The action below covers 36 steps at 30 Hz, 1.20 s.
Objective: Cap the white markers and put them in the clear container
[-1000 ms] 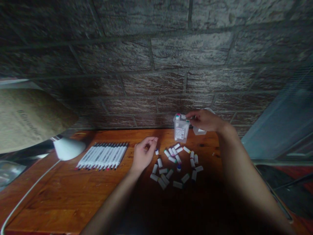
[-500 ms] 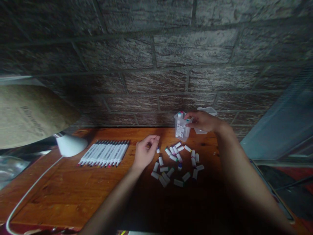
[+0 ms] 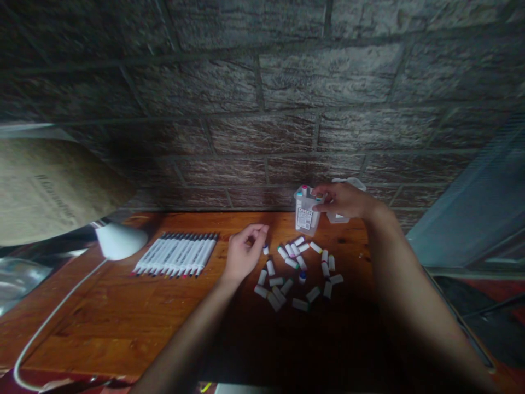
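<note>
My right hand grips the rim of a clear plastic marker box that stands upright by the wall with a few markers in it. My left hand rests on the wooden table, fingers loosely curled, its fingertips beside a small cap. Several loose marker caps lie scattered between my arms. A row of several uncapped markers lies side by side to the left.
A second clear container or lid sits behind my right hand. A white lamp base with its cable stands at the left. A brown shade-like thing hangs at far left. A brick wall backs the table.
My right hand has turned the clear box slightly and drawn it a little towards the wall. My left hand has barely moved. The camera has tipped slightly.
</note>
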Each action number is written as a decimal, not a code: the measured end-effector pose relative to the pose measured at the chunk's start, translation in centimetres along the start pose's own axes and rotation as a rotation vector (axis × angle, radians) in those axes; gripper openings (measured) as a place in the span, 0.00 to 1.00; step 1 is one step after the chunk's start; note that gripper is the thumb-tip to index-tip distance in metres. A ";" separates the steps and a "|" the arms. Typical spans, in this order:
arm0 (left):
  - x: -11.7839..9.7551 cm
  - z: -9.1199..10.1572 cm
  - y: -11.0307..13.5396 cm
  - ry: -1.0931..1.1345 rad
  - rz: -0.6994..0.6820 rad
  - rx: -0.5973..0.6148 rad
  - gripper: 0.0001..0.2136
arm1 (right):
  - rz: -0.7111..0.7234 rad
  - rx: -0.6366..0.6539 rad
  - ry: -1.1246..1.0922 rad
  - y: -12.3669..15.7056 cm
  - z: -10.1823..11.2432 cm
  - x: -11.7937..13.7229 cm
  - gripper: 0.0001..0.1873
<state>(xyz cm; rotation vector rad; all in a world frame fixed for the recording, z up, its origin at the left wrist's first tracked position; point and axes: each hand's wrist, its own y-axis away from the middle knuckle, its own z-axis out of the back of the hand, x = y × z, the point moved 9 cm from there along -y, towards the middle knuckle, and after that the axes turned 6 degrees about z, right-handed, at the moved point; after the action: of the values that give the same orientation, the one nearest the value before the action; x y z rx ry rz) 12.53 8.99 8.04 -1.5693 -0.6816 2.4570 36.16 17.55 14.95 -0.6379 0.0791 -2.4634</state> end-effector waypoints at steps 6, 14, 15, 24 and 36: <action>-0.1 0.0 0.1 -0.002 -0.002 -0.003 0.12 | -0.032 0.011 -0.018 -0.2 -0.4 -0.8 0.20; 1.8 1.6 -1.5 -0.160 -0.017 0.061 0.13 | 0.026 -0.131 0.075 1.2 2.6 1.4 0.22; 2.0 1.6 -1.7 -0.178 -0.014 0.101 0.13 | 0.028 -0.151 0.095 1.6 3.2 2.1 0.22; 1.9 0.0 -1.2 -0.403 -0.018 0.214 0.11 | 0.157 -0.248 0.063 3.4 1.1 8.3 0.12; 7.0 6.5 -1.2 -1.184 0.522 0.230 0.22 | 0.056 -0.447 -0.125 8.2 -7.6 3.1 0.18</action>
<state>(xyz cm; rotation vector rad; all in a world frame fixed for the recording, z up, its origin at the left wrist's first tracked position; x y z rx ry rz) 3.55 10.62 5.07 -0.0386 -0.0212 3.5629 34.78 8.36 8.00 -0.9596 0.6023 -2.3575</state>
